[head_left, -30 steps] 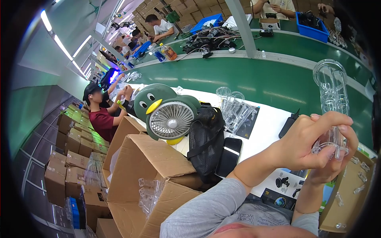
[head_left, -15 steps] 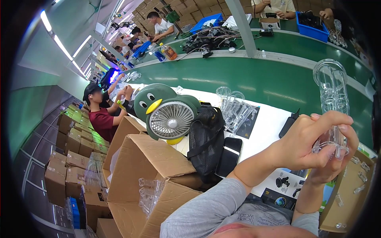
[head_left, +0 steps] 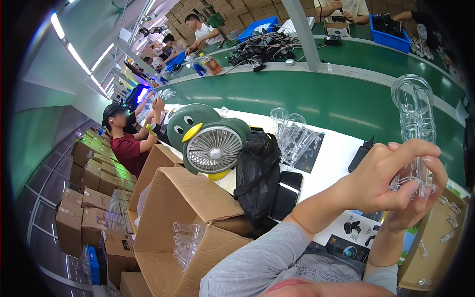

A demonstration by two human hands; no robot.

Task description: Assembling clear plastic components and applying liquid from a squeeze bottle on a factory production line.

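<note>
Up at the right I hold a clear plastic part [head_left: 415,116], a tall tube-like piece with a round ring at its top and a flared lower end. My left hand [head_left: 378,173] grips its lower half, fingers wrapped around it. Just below and behind, my right hand [head_left: 408,218] closes on the lower end; the left hand hides some of its fingers. Similar clear parts [head_left: 296,141] stand and lie together on the white-covered table. More clear pieces [head_left: 185,245] are in the open cardboard box at my left.
A green penguin-shaped fan [head_left: 193,126], a black mesh pouch [head_left: 256,173] and a phone [head_left: 286,195] stand between box and hands. A cardboard tray [head_left: 415,272] with small clear pieces lies at right. Beyond runs a green conveyor belt [head_left: 237,94]; a person in dark red [head_left: 127,148] works at left.
My hands and the clear part have hardly moved. At the left, the co-worker in dark red has shifted their arms and hands; people across the belt have moved slightly.
</note>
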